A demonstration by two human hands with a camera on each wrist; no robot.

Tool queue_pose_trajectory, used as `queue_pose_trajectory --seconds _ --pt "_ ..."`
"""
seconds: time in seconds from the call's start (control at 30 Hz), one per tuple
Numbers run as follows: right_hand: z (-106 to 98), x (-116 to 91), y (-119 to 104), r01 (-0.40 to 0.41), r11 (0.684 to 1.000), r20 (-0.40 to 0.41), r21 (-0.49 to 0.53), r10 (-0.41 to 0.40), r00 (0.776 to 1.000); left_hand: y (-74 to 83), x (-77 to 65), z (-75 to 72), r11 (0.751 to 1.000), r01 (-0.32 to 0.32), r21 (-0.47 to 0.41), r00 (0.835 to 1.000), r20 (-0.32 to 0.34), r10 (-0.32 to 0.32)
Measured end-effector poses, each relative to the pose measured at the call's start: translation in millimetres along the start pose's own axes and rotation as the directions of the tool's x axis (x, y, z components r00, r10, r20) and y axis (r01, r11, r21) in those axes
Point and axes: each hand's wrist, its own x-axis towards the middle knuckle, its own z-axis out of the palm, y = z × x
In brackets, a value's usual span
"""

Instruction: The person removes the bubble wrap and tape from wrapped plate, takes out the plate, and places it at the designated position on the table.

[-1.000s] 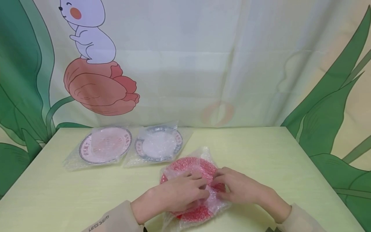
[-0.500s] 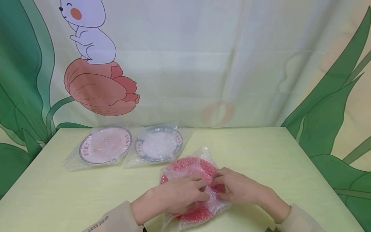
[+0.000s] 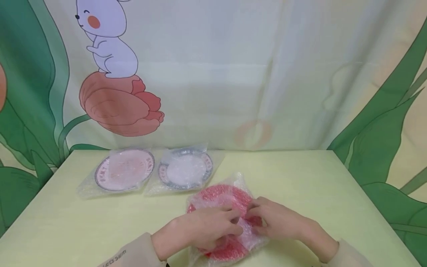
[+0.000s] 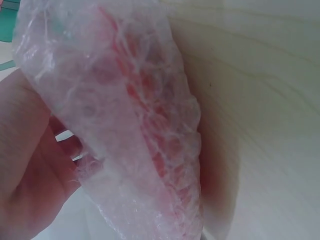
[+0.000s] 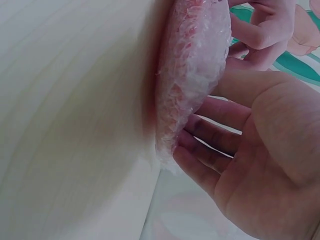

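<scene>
A round red plate [image 3: 227, 254] lies on the table, wrapped in clear bubble wrap [image 3: 247, 234]. From the left, my left hand [image 3: 208, 225] reaches across the wrap, its curled fingers and thumb gripping it near the middle. My right hand [image 3: 281, 220] holds the right side of the wrap with bent fingers, its thumb nearer me. The right wrist view has the right hand's fingertips [image 5: 182, 155] against the wrapped edge, with the left hand [image 5: 262, 32] just beyond. In the left wrist view the wrap [image 4: 115, 165] hides part of the left hand's fingertips.
Two more bubble-wrapped plates lie at the back left of the table: a pinkish plate [image 3: 125, 170] and a white plate with a blue rim [image 3: 186, 170]. Behind the pale yellow table [image 3: 300, 174] hangs a printed curtain [image 3: 207, 74].
The head view has shifted slightly, so everything sits a little lower and farther right. Both hands stay on the wrapped red plate, with only small finger movements.
</scene>
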Motion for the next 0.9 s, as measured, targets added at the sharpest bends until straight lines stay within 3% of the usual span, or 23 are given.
queue_pose_trajectory --seconds 0.9 --pt "-0.3 -3.8 1.8 -0.004 0.999 0.005 0.045 0.003 1.0 -8.2 -3.6 3.5 0.987 -0.033 -0.158 0.999 -0.043 0.026"
